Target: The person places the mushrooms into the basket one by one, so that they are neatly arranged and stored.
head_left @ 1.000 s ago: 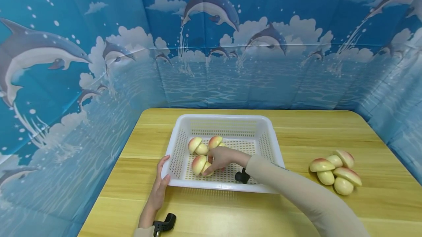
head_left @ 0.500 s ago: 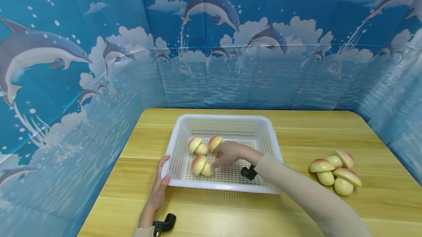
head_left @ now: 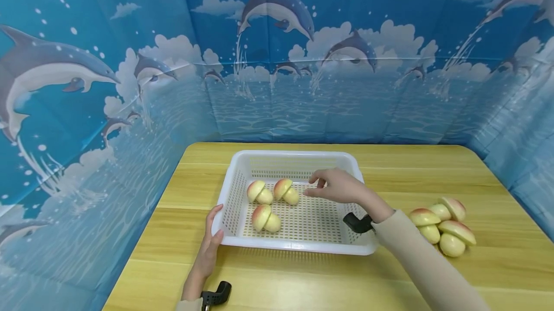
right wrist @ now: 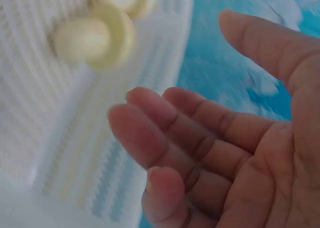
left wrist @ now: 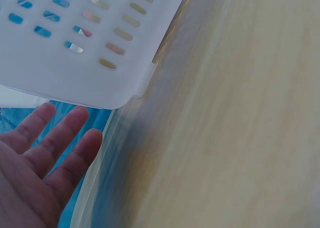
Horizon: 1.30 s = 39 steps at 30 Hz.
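Observation:
My left hand [head_left: 208, 248] rests at the near left corner of a white plastic basket [head_left: 289, 243], fingers along its left side. The left wrist view shows those fingers extended close to the basket's wall [left wrist: 75, 70]. My right hand [head_left: 339, 187] hovers over the basket's right half, fingers apart and loosely bent; its palm holds nothing in the right wrist view. Inside the basket lie three yellow mushrooms with reddish caps: a back left mushroom [head_left: 259, 192], a middle mushroom [head_left: 286, 192] and a front mushroom [head_left: 266, 218].
Right of the basket, three similar mushrooms [head_left: 457, 232] lie clustered on the wooden table [head_left: 303, 282], partly behind the right sleeve [head_left: 426, 253]. A blue dolphin-print curtain [head_left: 277, 104] hangs around the table. Black wrist-worn devices [head_left: 218, 293] sit on both wrists.
My right hand has let go of the front mushroom and moved up and right, away from the mushrooms. The middle mushroom is now uncovered. My left hand has stayed at the basket's corner.

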Each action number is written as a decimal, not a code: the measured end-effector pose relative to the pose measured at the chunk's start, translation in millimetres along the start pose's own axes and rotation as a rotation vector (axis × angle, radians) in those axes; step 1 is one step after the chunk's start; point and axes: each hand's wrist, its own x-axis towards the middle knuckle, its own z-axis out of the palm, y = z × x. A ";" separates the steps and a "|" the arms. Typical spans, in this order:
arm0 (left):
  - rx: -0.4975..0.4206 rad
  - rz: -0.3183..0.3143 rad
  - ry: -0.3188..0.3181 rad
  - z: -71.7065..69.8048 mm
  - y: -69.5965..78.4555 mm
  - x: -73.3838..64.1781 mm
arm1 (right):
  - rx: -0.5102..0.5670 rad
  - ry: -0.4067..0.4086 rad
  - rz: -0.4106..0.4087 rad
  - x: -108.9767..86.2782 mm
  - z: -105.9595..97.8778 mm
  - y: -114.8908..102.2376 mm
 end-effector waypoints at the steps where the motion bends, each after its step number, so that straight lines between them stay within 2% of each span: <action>1: 0.000 0.000 0.000 -0.1 0.3 0.0 | 0.016 0.023 -0.013 -4.6 -5.0 3.4; 5: 0.003 -0.003 -0.003 -0.4 1.0 0.0 | 0.069 0.102 0.001 -24.7 -24.7 15.7; 13: 0.007 -0.006 0.005 -1.2 2.0 -0.8 | 0.184 0.284 0.194 -68.6 -54.4 47.0; 19: 0.006 -0.006 -0.002 -0.9 1.9 -0.8 | 0.211 0.319 0.274 -103.0 -56.1 78.8; 26: 0.001 -0.003 -0.001 -1.1 2.3 -0.5 | 0.149 0.362 0.384 -135.3 -48.6 113.2; 33: 0.006 0.002 0.004 -0.8 1.8 -1.5 | 0.071 0.380 0.486 -161.2 -47.1 136.4; 39: 0.003 0.005 0.000 -0.5 1.6 -1.0 | -0.001 0.418 0.665 -178.5 -46.7 150.2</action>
